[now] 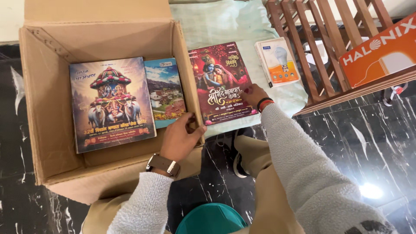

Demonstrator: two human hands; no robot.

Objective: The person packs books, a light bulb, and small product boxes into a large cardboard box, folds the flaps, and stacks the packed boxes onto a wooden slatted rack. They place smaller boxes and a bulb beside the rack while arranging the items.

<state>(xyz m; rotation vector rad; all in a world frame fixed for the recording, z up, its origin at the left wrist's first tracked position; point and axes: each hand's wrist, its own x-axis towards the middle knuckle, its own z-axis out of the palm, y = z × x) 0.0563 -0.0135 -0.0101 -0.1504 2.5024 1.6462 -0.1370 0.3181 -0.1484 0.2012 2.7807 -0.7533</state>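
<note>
The left hand point(182, 139) grips the near right corner of the open cardboard box point(47, 143), its fingers curled over the top edge of the box wall, thumb on the outside. Inside the box lie two books flat on the bottom: a large picture book point(110, 104) with a decorated cart on its cover, and just beside it on the right a smaller book with a landscape cover point(164, 93). The right hand point(255, 95) rests on the lower right edge of a red book point(221, 82) that lies outside the box on a pale green cloth point(225, 21), fingers bent onto the cover, pinching its edge; how firmly it holds cannot be told. Near that book, further right on the cloth, lies a small white bulb carton point(277, 61). A wooden rack point(320, 47) stands beyond on the dark marble floor point(368, 138).
</note>
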